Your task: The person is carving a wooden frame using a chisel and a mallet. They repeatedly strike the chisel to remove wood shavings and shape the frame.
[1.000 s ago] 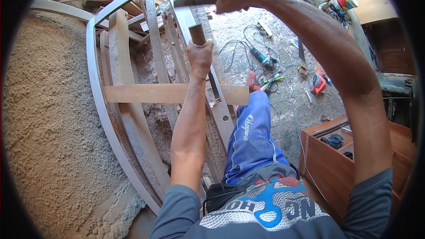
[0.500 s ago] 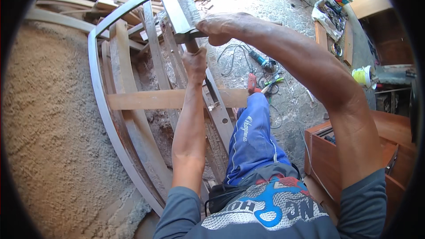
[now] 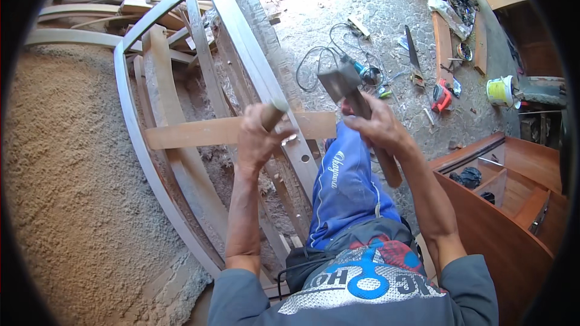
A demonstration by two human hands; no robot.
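My left hand is wrapped around the wooden handle of a chisel, its round butt end facing up; the blade is hidden. Just under that hand lie the wooden rail of a curved frame and a flat cross slat. A round hole and a slot show in the rail near my leg. To the right, my right hand grips a hammer by its wooden handle. Its blocky dark head is up and apart from the chisel.
Curved wooden pieces are stacked at the far left beside a sandy mound. On the floor lie a corded teal power tool, a handsaw and a red tool. A wooden cabinet stands at right.
My right hand has drawn back toward me and right with the hammer, away from the chisel. My left hand has come nearer along the rail, still holding the chisel.
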